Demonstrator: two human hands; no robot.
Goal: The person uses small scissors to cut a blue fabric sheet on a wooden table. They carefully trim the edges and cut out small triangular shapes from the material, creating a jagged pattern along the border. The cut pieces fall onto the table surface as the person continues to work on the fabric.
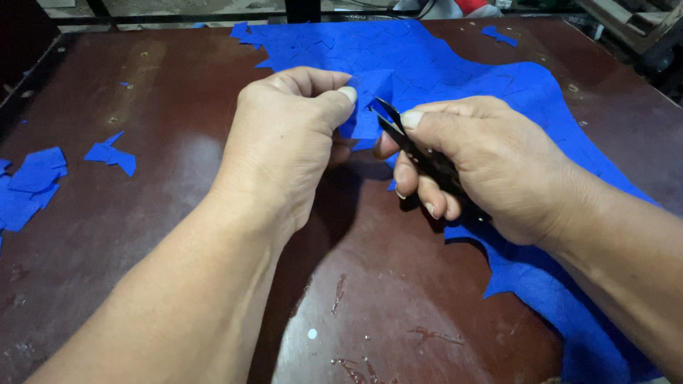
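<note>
Fabric, a blue sheet, lies across the far and right part of the table. The left hand pinches its edge between thumb and fingers; the right hand, just beside, is clamped around black snips at that edge. Blue scraps lie well left of the fabric.

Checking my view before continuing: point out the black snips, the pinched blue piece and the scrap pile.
black snips (390, 117), head view, blades.
blue piece (368, 107), head view, middle beside the thumb.
scrap pile (32, 181), head view, largest scrap.
</note>
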